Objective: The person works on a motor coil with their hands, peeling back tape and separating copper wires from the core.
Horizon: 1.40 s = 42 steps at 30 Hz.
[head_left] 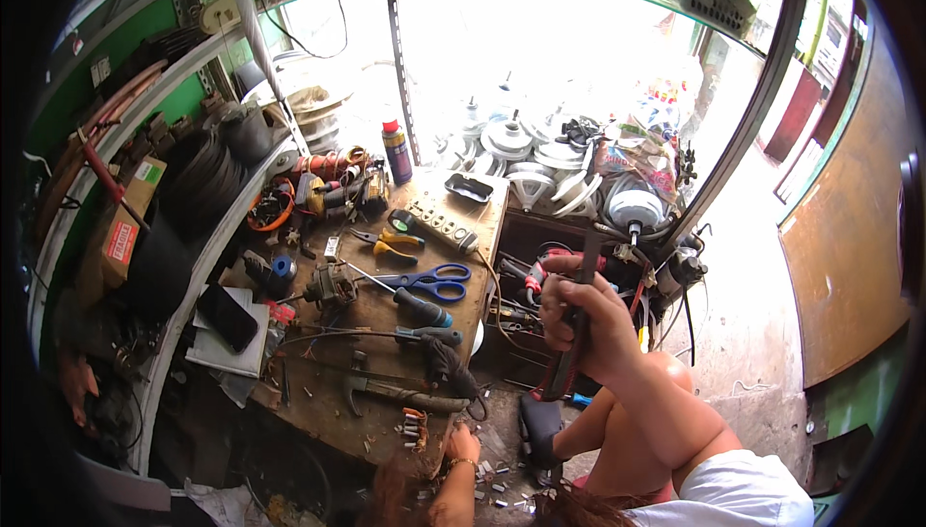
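Dark elongated tool (581,334): clasped in the right hand (606,320), slightly tilted, right of the desk (386,450); partly covered by fingers, exact kind not made out. Left hand (463,443): placed beside the desk's near edge; fingertips obscured, grip cannot be told. Window (559,26): washed out by glare.

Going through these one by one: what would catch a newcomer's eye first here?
Probably the right hand, raised to the right of the wooden bench and gripping a long dark tool. Next come the blue-handled scissors lying on the bench and the red-capped can standing near its far edge.
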Each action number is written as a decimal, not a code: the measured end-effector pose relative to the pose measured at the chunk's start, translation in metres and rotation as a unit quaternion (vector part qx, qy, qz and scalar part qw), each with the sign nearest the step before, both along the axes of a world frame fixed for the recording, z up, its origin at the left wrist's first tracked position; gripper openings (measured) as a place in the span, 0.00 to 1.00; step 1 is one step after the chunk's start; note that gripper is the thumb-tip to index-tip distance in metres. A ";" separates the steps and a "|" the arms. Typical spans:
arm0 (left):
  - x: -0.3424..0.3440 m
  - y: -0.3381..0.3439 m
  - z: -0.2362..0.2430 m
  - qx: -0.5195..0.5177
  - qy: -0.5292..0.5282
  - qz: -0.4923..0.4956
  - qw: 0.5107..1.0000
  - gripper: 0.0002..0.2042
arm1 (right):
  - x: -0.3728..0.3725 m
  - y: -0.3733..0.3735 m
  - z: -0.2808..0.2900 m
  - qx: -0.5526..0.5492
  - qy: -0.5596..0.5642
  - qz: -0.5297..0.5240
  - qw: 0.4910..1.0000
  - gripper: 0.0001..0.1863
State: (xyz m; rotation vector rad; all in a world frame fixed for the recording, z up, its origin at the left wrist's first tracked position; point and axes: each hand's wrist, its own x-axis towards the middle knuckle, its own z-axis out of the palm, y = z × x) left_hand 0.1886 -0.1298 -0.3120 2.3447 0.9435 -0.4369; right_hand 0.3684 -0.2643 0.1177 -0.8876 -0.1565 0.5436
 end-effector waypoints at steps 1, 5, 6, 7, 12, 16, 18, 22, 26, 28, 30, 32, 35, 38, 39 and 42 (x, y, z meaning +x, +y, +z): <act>-0.009 -0.004 0.003 0.016 -0.050 -0.024 0.998 0.09 | -0.005 0.006 0.004 -0.005 0.001 0.000 1.000 0.17; -0.030 -0.022 0.037 -0.227 -0.187 -0.074 0.953 0.09 | -0.021 0.016 0.010 -0.016 -0.027 0.068 0.997 0.17; -0.033 -0.026 0.056 -0.324 -0.186 -0.081 0.924 0.10 | -0.027 0.020 0.012 -0.016 -0.038 0.092 0.995 0.17; -0.036 -0.027 0.080 -0.346 -0.198 -0.090 0.913 0.09 | -0.033 0.023 0.013 -0.052 -0.064 0.099 0.992 0.17; -0.045 -0.006 0.234 -0.450 -0.257 -0.017 0.855 0.11 | -0.066 0.037 0.004 -0.101 -0.271 0.129 0.949 0.16; -0.063 0.035 0.345 -0.422 -0.378 0.130 0.814 0.06 | -0.086 0.066 -0.026 -0.110 -0.322 0.193 0.920 0.16; -0.078 0.050 0.362 -0.368 -0.451 0.166 0.796 0.10 | -0.104 0.075 -0.037 -0.124 -0.389 0.133 0.903 0.16; -0.114 0.055 0.409 -0.361 -0.488 0.166 0.777 0.11 | -0.132 0.096 -0.050 -0.157 -0.398 0.231 0.874 0.20; -0.112 0.051 0.401 -0.411 -0.491 0.218 0.737 0.15 | -0.134 0.103 -0.064 -0.212 -0.406 0.135 0.879 0.25; -0.112 0.053 0.393 -0.417 -0.512 0.249 0.708 0.14 | -0.137 0.088 -0.031 -0.210 -0.335 0.228 0.890 0.25; -0.106 0.052 0.393 -0.456 -0.501 0.191 0.710 0.11 | -0.126 0.086 -0.049 -0.146 -0.410 0.137 0.890 0.23; -0.114 0.054 0.400 -0.448 -0.507 0.203 0.708 0.09 | -0.135 0.086 -0.041 -0.153 -0.440 0.170 0.868 0.22; -0.124 0.056 0.405 -0.447 -0.518 0.219 0.696 0.08 | -0.148 0.081 -0.017 -0.197 -0.441 0.239 0.843 0.21; -0.124 0.058 0.401 -0.430 -0.518 0.203 0.711 0.08 | -0.152 0.082 -0.017 -0.156 -0.421 0.259 0.855 0.20; -0.123 0.058 0.401 -0.418 -0.523 0.190 0.718 0.08 | -0.152 0.083 -0.019 -0.125 -0.397 0.263 0.870 0.21; -0.121 0.058 0.402 -0.431 -0.525 0.189 0.709 0.08 | -0.149 0.083 -0.017 -0.088 -0.306 0.295 0.901 0.20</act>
